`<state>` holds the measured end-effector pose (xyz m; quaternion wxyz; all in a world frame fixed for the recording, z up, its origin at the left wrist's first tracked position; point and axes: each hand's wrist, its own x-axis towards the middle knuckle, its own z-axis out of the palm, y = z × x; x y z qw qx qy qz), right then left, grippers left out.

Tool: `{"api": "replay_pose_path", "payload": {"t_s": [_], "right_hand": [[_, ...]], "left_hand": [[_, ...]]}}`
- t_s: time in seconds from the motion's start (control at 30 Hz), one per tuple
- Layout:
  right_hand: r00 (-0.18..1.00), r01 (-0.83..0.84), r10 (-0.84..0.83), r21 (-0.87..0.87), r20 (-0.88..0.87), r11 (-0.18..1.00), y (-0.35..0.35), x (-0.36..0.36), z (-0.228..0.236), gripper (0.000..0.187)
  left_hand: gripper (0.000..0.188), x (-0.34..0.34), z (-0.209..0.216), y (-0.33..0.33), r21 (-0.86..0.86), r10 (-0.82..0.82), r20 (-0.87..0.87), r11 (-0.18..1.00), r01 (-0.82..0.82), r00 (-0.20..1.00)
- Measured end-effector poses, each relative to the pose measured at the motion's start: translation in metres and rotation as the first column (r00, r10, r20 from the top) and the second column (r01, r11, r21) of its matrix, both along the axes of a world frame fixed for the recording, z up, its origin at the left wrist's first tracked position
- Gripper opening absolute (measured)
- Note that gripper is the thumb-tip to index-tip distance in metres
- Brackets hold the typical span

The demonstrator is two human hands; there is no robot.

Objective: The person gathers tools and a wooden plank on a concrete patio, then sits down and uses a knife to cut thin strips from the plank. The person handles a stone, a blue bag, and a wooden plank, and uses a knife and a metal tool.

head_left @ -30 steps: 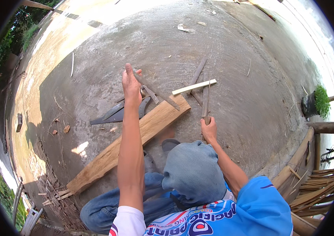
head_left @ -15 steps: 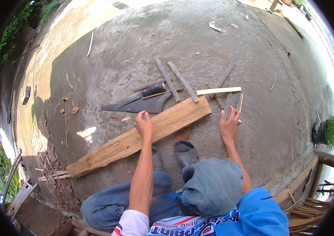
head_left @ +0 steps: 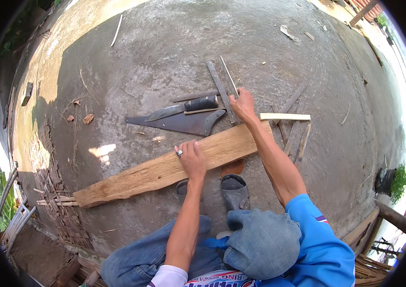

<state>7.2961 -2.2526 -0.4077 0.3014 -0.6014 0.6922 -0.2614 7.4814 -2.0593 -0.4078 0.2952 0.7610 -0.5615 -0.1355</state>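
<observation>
A long, rough wooden plank (head_left: 140,179) lies slantwise in front of my feet. My left hand (head_left: 193,159), a ring on one finger, presses on its middle with the fingers curled at the far edge. Beyond the plank's right end, my right hand (head_left: 243,103) is closed round a thin wooden strip (head_left: 228,74) that points away from me. A grey strip (head_left: 219,88) lies just left of that hand. A handsaw (head_left: 179,122) and a large knife with a dark handle (head_left: 202,104) rest on the ground behind the plank. A pale strip (head_left: 285,116) touches the plank's right end.
Several loose grey strips (head_left: 294,98) lie crossed at the right. My sandals (head_left: 235,189) are close to the plank's near edge. A woven bamboo mat (head_left: 66,205) is by the plank's left end, and a potted plant (head_left: 397,183) stands far right.
My right hand has moved left and away from me, from the strips at the right, and now holds a strip. My left hand has come down onto the plank.
</observation>
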Motion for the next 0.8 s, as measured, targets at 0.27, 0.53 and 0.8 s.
{"api": "replay_pose_path", "payload": {"t_s": [0.27, 0.53, 0.8], "right_hand": [[1.000, -0.002, 0.003, 0.043, -0.015, 0.999, 0.015, 0.022, -0.020, 0.040], [0.996, 0.089, -0.089, -0.049, -0.004, 0.995, 0.003, -0.025, -0.003, 0.032], [0.896, -0.327, 0.266, 0.125, 0.355, 0.937, 0.087, 0.017, 0.048, 0.031]], "left_hand": [[0.030, 0.010, 0.018, -0.006, 0.105, 0.017, -0.127, 0.995, -0.004, 0.992], [0.038, -0.005, 0.034, 0.007, 0.315, 0.007, -0.119, 0.949, 0.031, 0.993], [0.054, 0.005, 0.048, -0.048, 0.307, 0.327, -0.827, 0.944, -0.120, 0.458]]}}
